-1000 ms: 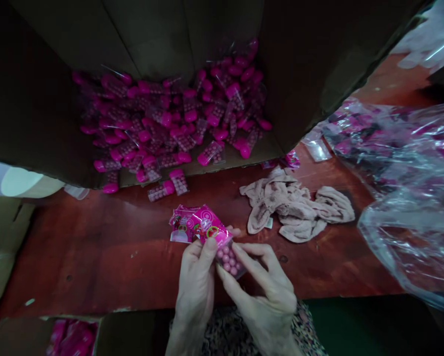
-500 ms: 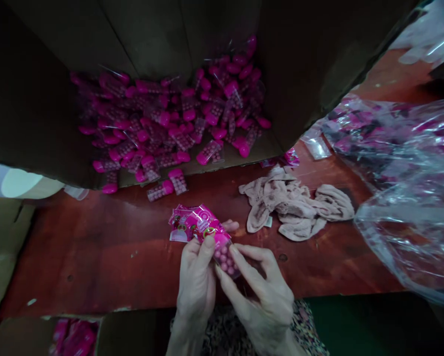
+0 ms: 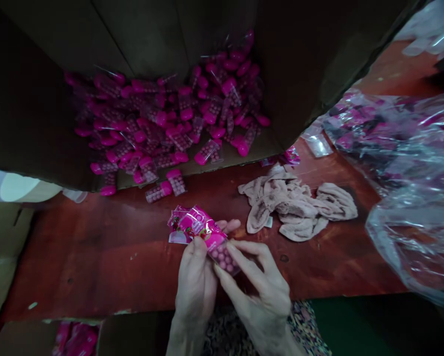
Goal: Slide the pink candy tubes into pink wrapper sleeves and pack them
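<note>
Left hand (image 3: pixel 196 281) grips the pink printed wrapper (image 3: pixel 204 225); right hand (image 3: pixel 261 287) pinches the clear candy bottle (image 3: pixel 224 258) across its sides, apparently for steadiness.

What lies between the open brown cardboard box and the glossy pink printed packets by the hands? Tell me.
Two clear plastic bottles with pink caps, then bare red tabletop, as the head view shows.

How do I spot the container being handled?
Find the red table before the cardboard box. Toward its near edge, the right hand pinches the container. Unlike the loose containers behind, its far end is under a printed wrapper in the left hand.
</note>
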`<state>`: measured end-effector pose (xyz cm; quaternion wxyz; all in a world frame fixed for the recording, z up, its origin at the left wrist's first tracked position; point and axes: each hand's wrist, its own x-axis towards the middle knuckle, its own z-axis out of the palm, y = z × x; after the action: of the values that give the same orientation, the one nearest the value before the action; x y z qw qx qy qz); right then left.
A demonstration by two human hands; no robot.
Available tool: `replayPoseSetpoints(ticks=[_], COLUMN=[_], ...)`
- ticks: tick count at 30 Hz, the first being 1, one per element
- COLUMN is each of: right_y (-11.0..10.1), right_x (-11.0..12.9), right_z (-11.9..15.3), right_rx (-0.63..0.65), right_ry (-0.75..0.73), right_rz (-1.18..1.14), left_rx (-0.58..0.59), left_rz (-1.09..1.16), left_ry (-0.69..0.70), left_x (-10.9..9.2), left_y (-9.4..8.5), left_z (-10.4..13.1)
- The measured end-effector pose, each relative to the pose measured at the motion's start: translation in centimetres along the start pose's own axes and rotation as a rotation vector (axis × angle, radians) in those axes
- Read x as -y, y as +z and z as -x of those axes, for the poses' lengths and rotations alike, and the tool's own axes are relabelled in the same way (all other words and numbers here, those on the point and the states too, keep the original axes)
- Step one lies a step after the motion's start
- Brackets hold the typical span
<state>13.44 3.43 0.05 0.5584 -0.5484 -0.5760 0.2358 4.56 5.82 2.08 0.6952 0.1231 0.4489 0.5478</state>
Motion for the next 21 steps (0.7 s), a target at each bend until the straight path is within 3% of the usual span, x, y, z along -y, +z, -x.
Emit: replayPoseSetpoints(ticks=[6,10,15,21], right_y=[0.0,-0.5,-0.7,-0.7], right_x=[-0.3,0.4,1.3,1.3], right_z=[0.8,0.4,0.8,2.6], right_rx=[0.092,0.249,0.282,0.175], right_ry=[0.354,0.553,0.541,0.602], right_rz=[-0.339,-0.403,-0.298,-0.134], left_rx=[-0.015,0.025,0.066,0.144], left_rz=[-0.030,-0.115,-0.167,-0.113], left_ry=[-0.050,0.007,-0.008,-0.156], left_x=[0.2,0.3,0.1,0.4], left_y=[0.4,0.4,0.2,0.0], left_z=[0.3,0.2,0.4,1.0])
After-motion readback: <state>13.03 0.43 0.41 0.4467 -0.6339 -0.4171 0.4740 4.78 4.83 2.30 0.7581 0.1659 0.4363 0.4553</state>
